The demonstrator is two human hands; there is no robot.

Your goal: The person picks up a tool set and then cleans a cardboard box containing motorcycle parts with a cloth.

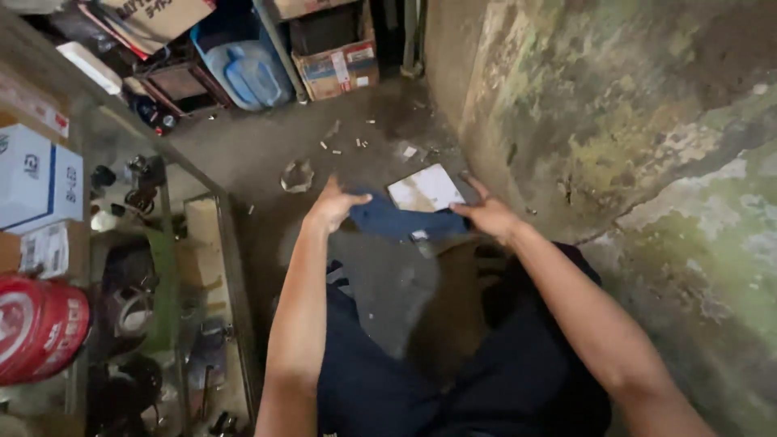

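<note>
Both arms reach forward over the concrete floor [267,154]. Left hand [333,206] pinches the left edge of a dark blue cloth [388,220]; right hand [488,214], fingers loosely spread, grips its right edge. The cloth hangs stretched between them, above the floor (motion blur softens its lower edge). A white paper sheet [426,188] lies just behind it. A glass display case [202,243] stands left.

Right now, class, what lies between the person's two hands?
Head view: between the left hand and right hand lie a blue cloth and a white sheet over it.
</note>
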